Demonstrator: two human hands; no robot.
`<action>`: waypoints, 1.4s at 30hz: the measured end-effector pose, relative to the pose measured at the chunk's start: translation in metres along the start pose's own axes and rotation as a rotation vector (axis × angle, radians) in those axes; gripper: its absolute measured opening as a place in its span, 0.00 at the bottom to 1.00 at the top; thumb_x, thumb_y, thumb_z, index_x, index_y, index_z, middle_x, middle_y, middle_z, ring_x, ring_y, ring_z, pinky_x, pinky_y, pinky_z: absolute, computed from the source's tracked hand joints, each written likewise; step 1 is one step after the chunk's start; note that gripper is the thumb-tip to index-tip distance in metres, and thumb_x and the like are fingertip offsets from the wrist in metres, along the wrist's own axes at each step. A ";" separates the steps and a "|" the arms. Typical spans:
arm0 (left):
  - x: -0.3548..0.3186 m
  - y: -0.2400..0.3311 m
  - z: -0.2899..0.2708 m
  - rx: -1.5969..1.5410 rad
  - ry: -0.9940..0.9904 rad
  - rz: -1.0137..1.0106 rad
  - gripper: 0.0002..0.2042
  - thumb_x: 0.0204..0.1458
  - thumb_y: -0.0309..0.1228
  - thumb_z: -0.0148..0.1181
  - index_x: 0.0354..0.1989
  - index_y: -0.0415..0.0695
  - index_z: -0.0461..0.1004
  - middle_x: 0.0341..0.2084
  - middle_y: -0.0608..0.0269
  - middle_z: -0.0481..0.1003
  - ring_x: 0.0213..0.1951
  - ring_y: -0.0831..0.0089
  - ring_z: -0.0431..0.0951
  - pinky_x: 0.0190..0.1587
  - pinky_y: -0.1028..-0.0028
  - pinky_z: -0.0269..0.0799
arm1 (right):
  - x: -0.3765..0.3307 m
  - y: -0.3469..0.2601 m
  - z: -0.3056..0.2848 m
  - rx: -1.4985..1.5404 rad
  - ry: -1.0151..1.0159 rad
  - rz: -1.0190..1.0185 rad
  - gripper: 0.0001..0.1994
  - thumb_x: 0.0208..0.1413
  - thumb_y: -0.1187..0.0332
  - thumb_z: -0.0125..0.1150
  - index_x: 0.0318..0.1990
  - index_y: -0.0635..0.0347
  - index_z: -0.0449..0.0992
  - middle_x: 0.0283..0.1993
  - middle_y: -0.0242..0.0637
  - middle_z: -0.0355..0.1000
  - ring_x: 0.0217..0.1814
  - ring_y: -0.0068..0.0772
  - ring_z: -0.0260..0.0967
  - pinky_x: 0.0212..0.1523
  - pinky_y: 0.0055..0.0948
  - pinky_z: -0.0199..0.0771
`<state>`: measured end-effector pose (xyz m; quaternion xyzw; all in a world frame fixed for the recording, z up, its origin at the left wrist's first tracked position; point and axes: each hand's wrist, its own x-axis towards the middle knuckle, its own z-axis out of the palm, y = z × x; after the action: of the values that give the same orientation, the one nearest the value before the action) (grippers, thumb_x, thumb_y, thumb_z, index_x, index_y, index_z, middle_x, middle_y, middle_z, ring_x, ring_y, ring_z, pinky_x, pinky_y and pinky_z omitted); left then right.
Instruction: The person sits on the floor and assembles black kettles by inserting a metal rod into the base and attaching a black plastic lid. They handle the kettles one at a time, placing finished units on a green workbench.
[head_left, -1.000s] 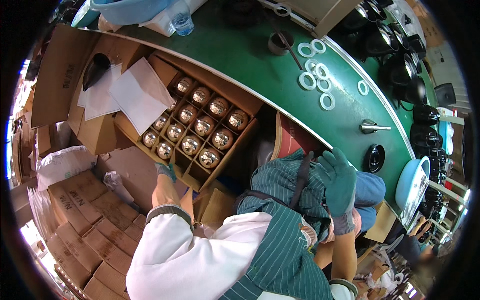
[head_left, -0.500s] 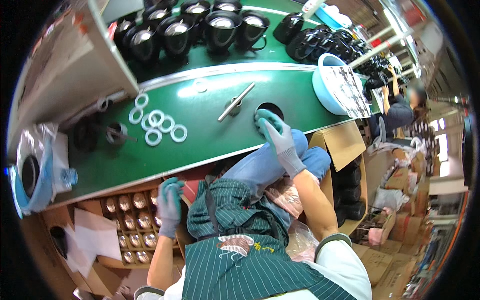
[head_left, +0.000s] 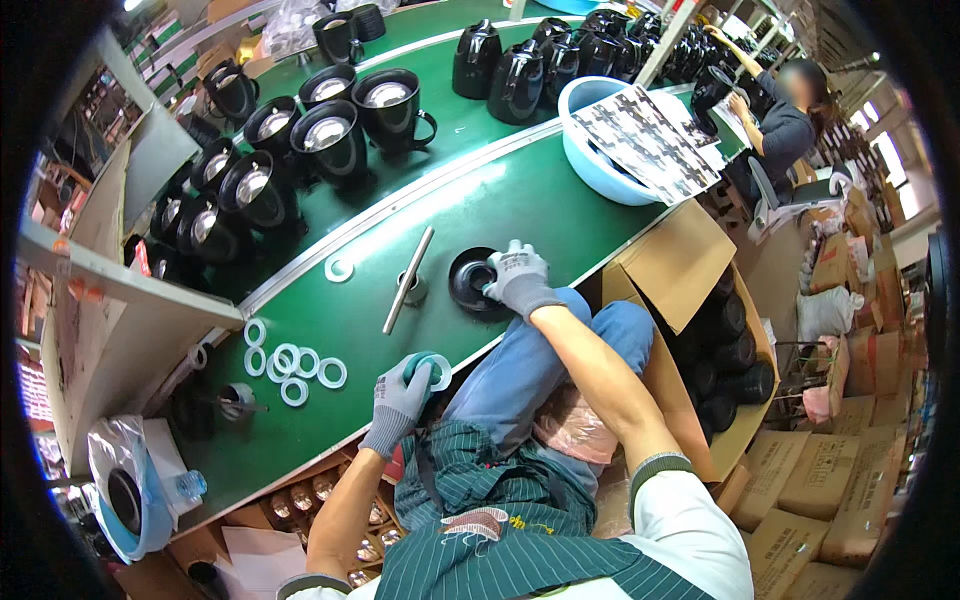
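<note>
Both my hands wear grey gloves with teal fingertips. My left hand (head_left: 403, 396) is closed around a pale ring (head_left: 438, 366) at the table's near edge. My right hand (head_left: 522, 278) rests at a round black part (head_left: 464, 300) that lies on the green table; thumb and fingers close on its inner rim. Left of that part, a metal bar (head_left: 408, 282) lies across a short round piece (head_left: 415, 291). Several loose pale rings (head_left: 308, 361) are grouped further left, and a single pale ring (head_left: 339, 269) lies farther back.
Black jugs with shiny insides (head_left: 330, 140) stand on the far belt (head_left: 455, 135). A blue basin (head_left: 577, 150) with patterned sheets is at the back right. An open carton (head_left: 690, 250) of black parts stands right of my legs. A person (head_left: 785, 125) works beyond it.
My left hand has risen from beside my lap to the table edge, where the pale ring shows in it. My right hand stays at the black part. The view has shifted.
</note>
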<state>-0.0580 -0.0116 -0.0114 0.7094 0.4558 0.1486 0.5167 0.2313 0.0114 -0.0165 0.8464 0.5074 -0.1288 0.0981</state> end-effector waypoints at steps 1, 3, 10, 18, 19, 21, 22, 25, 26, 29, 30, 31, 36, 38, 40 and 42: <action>0.006 -0.002 0.003 -0.041 -0.026 -0.033 0.17 0.64 0.40 0.54 0.48 0.39 0.81 0.38 0.49 0.84 0.42 0.57 0.86 0.47 0.63 0.78 | 0.003 -0.001 0.003 -0.002 0.008 -0.020 0.29 0.50 0.43 0.75 0.56 0.44 0.79 0.62 0.40 0.67 0.67 0.43 0.68 0.60 0.44 0.78; 0.019 0.004 0.008 -0.040 -0.013 0.007 0.17 0.64 0.39 0.54 0.49 0.39 0.81 0.39 0.48 0.84 0.42 0.57 0.85 0.47 0.63 0.78 | 0.008 -0.002 0.008 0.040 0.039 -0.035 0.28 0.50 0.42 0.74 0.55 0.44 0.79 0.62 0.40 0.68 0.66 0.43 0.67 0.60 0.43 0.77; 0.069 0.007 0.031 -0.134 -0.047 -0.051 0.19 0.70 0.39 0.52 0.58 0.40 0.78 0.37 0.63 0.83 0.32 0.78 0.82 0.28 0.76 0.76 | 0.017 0.003 0.019 0.182 0.042 -0.013 0.21 0.57 0.49 0.68 0.54 0.46 0.80 0.61 0.38 0.69 0.63 0.42 0.69 0.59 0.43 0.76; 0.122 0.017 0.066 -0.267 -0.165 -0.238 0.15 0.65 0.38 0.60 0.48 0.39 0.82 0.33 0.61 0.83 0.27 0.75 0.81 0.28 0.74 0.76 | 0.062 0.047 0.021 0.590 0.141 0.425 0.12 0.63 0.68 0.56 0.49 0.56 0.82 0.58 0.44 0.73 0.58 0.45 0.76 0.56 0.42 0.80; 0.140 0.023 0.074 -0.387 -0.139 -0.241 0.15 0.66 0.39 0.59 0.49 0.40 0.81 0.32 0.62 0.83 0.25 0.75 0.80 0.26 0.75 0.75 | 0.069 0.062 0.028 0.647 0.188 0.430 0.13 0.61 0.64 0.59 0.50 0.56 0.81 0.57 0.46 0.72 0.58 0.48 0.75 0.57 0.44 0.79; 0.166 0.048 0.103 -0.564 -0.147 -0.285 0.13 0.66 0.40 0.59 0.47 0.43 0.80 0.30 0.63 0.81 0.22 0.74 0.79 0.23 0.75 0.72 | 0.065 0.094 0.042 0.733 0.311 0.469 0.17 0.54 0.61 0.65 0.49 0.59 0.79 0.54 0.51 0.72 0.56 0.52 0.75 0.55 0.46 0.79; 0.183 0.043 0.115 -0.713 -0.157 -0.276 0.16 0.68 0.44 0.57 0.47 0.43 0.79 0.31 0.63 0.81 0.24 0.75 0.78 0.26 0.78 0.72 | 0.066 0.106 0.049 0.750 0.409 0.502 0.19 0.52 0.60 0.66 0.48 0.61 0.79 0.52 0.53 0.72 0.54 0.53 0.75 0.53 0.47 0.79; 0.242 -0.063 0.106 -1.156 -0.474 -0.343 0.24 0.67 0.54 0.52 0.52 0.44 0.74 0.38 0.59 0.80 0.33 0.68 0.78 0.34 0.71 0.76 | 0.067 0.114 0.042 0.587 0.383 0.347 0.24 0.49 0.57 0.68 0.49 0.65 0.77 0.52 0.58 0.71 0.49 0.55 0.77 0.47 0.53 0.81; 0.238 -0.054 0.117 -1.130 -0.355 -0.376 0.26 0.67 0.56 0.51 0.55 0.44 0.73 0.41 0.57 0.79 0.36 0.65 0.78 0.38 0.68 0.77 | 0.064 0.122 0.044 0.672 0.281 0.455 0.28 0.51 0.55 0.68 0.55 0.64 0.76 0.58 0.60 0.69 0.57 0.57 0.75 0.56 0.53 0.78; 0.196 0.028 0.147 -1.014 0.051 -0.405 0.31 0.65 0.59 0.52 0.66 0.46 0.66 0.51 0.53 0.76 0.49 0.59 0.78 0.51 0.61 0.77 | 0.039 0.159 0.047 0.946 0.217 0.424 0.34 0.55 0.50 0.67 0.66 0.57 0.72 0.65 0.59 0.66 0.67 0.57 0.68 0.68 0.50 0.68; 0.186 0.036 0.151 -0.973 0.179 -0.348 0.35 0.64 0.59 0.52 0.70 0.46 0.63 0.53 0.52 0.75 0.53 0.57 0.78 0.57 0.58 0.76 | 0.011 0.169 0.027 1.021 0.143 0.313 0.35 0.55 0.48 0.67 0.68 0.55 0.71 0.66 0.58 0.65 0.69 0.57 0.66 0.71 0.49 0.65; 0.192 0.018 0.140 -1.048 0.028 -0.336 0.35 0.64 0.57 0.54 0.71 0.46 0.59 0.58 0.49 0.72 0.56 0.55 0.77 0.59 0.57 0.75 | -0.008 0.178 0.027 0.999 0.205 0.285 0.35 0.56 0.47 0.66 0.69 0.52 0.71 0.66 0.58 0.65 0.68 0.56 0.67 0.70 0.49 0.66; 0.146 0.105 0.155 -1.016 0.222 -0.513 0.33 0.65 0.49 0.57 0.69 0.37 0.60 0.65 0.46 0.65 0.62 0.53 0.71 0.65 0.57 0.70 | -0.130 0.265 0.070 1.383 1.209 0.328 0.14 0.68 0.61 0.56 0.54 0.57 0.79 0.49 0.42 0.78 0.52 0.40 0.77 0.56 0.36 0.76; 0.128 0.112 0.161 -0.704 0.108 -0.171 0.35 0.67 0.45 0.54 0.75 0.37 0.54 0.70 0.47 0.61 0.65 0.53 0.69 0.66 0.57 0.69 | -0.167 0.324 0.099 1.427 1.392 0.785 0.16 0.73 0.58 0.52 0.51 0.58 0.81 0.46 0.36 0.80 0.47 0.31 0.76 0.49 0.34 0.77; 0.111 0.160 0.199 -0.329 -0.042 0.374 0.26 0.67 0.33 0.49 0.72 0.35 0.63 0.69 0.47 0.65 0.66 0.59 0.70 0.70 0.58 0.62 | -0.174 0.401 0.186 1.871 1.408 1.143 0.21 0.74 0.54 0.48 0.58 0.58 0.79 0.54 0.35 0.80 0.48 0.30 0.76 0.51 0.34 0.77; 0.098 0.216 0.251 0.000 -0.357 0.658 0.26 0.59 0.26 0.56 0.67 0.33 0.68 0.62 0.46 0.73 0.63 0.55 0.73 0.68 0.58 0.65 | -0.177 0.464 0.296 2.023 1.209 1.222 0.23 0.75 0.51 0.45 0.63 0.56 0.77 0.59 0.32 0.76 0.56 0.34 0.73 0.60 0.43 0.75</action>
<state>0.2726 -0.0939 0.0447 0.8327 0.1061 0.1809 0.5125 0.5266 -0.4403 -0.2242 0.5602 -0.3078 0.0114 -0.7690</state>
